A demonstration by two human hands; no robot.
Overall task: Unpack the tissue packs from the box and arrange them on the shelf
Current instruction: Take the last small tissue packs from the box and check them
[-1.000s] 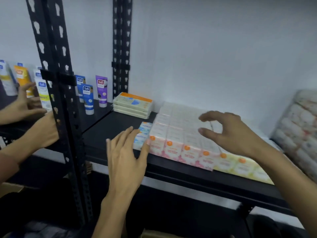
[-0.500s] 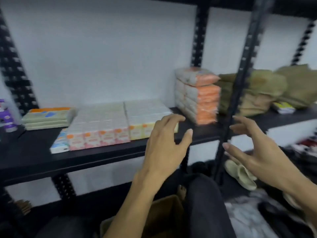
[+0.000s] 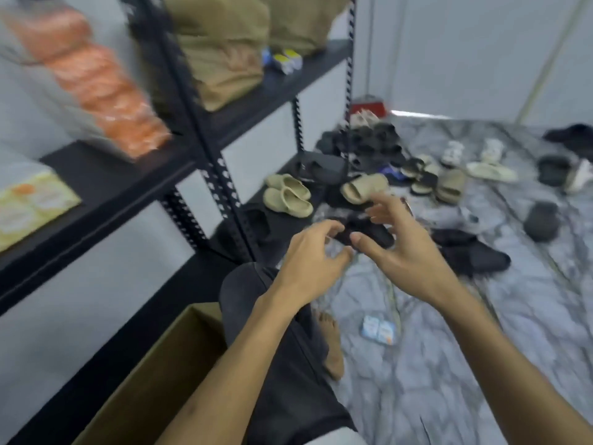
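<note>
My left hand and my right hand hover side by side in mid-air over the floor, fingers spread and curled, nothing in either. The brown cardboard box stands open at the lower left beside my knee; its inside is hidden. A small blue-and-white tissue pack lies on the marbled floor below my right hand. On the black shelf at far left, the yellow-end tissue packs show blurred, with an orange-wrapped stack behind them.
A black slotted shelf upright rises between me and the right bay, which carries tan bundles. Beige sandals sit on the low shelf. Several black and beige slippers litter the floor. My bare foot rests by the box.
My view has swung right and down, from the shelf of tissue packs to the floor. Both hands left the shelf and came together in front of me, still holding nothing.
</note>
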